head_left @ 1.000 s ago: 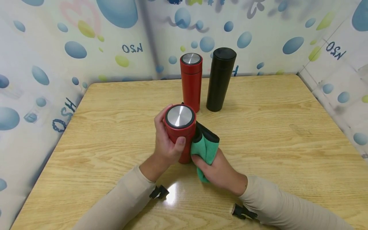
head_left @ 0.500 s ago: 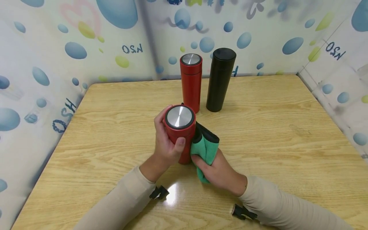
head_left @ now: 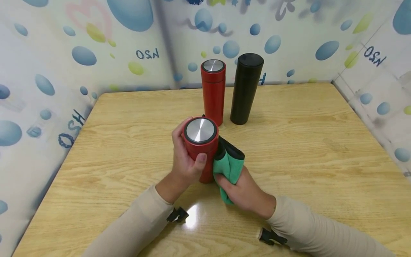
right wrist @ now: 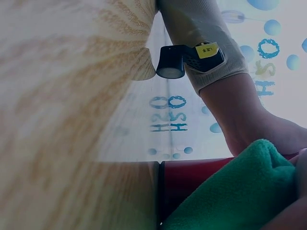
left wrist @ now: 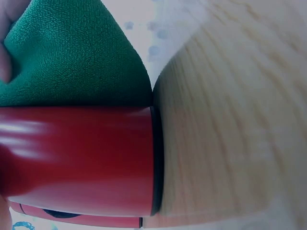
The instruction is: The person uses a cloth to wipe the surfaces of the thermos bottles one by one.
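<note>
A red thermos (head_left: 207, 171) with a brushed metal lid top stands upright on the table near the middle of the head view. My left hand (head_left: 186, 160) grips it around its upper part, thumb on the near side. My right hand (head_left: 242, 189) holds a folded green cloth (head_left: 229, 166) with black edging against the thermos's right side. In the left wrist view the cloth (left wrist: 81, 57) lies along the red body (left wrist: 81, 158), reaching close to its black base rim. The right wrist view has the cloth (right wrist: 240, 191) covering part of the red wall near the base.
Behind the held thermos stand a second red thermos (head_left: 213, 96) with a metal lid top and a tall black thermos (head_left: 246, 91). The wood-grain table (head_left: 128, 142) reaches back to a wall covering (head_left: 173, 35) printed with bubbles. Small black cameras (head_left: 178, 215) hang under both sleeves.
</note>
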A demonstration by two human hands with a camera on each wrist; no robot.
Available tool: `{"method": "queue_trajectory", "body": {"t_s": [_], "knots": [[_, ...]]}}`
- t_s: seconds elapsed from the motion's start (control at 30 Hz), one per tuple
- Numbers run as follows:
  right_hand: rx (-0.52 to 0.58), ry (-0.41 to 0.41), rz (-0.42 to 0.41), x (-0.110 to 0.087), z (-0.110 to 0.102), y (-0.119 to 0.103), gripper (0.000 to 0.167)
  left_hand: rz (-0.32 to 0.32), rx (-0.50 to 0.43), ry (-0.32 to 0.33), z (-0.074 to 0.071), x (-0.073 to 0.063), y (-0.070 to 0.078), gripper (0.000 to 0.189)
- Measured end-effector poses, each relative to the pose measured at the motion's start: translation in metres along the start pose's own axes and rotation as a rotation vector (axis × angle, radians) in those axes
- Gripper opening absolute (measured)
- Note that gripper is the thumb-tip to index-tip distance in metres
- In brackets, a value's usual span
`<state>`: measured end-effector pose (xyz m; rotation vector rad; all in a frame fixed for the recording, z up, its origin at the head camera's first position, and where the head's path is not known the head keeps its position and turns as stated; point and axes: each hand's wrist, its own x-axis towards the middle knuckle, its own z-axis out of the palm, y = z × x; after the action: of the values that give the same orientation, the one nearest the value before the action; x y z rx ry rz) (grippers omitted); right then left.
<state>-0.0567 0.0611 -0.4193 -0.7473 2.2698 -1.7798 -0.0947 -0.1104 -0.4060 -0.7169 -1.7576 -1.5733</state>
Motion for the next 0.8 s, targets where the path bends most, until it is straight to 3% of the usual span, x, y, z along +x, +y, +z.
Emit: {"method": "queue_trajectory", "body": {"t_s": [0.2, 0.47, 0.8], "knots": [[-0.001, -0.013, -0.011, 0.0005, -0.0006, 0.0003, 0.015, 0.003, 0.005, 0.005, 0.0001, -0.0001, 0.0, 0.089], [0.007, -0.026, 0.0, -0.0011, -0.0019, -0.0004, 0.022, -0.005, 0.007, 0.01, 0.0004, 0.0003, 0.002, 0.089], [0.069, 0.038, -0.035, -0.0003, 0.0, -0.0057, 0.011, 0.019, 0.018, 0.001, -0.0002, 0.0021, 0.0003, 0.087]]}}
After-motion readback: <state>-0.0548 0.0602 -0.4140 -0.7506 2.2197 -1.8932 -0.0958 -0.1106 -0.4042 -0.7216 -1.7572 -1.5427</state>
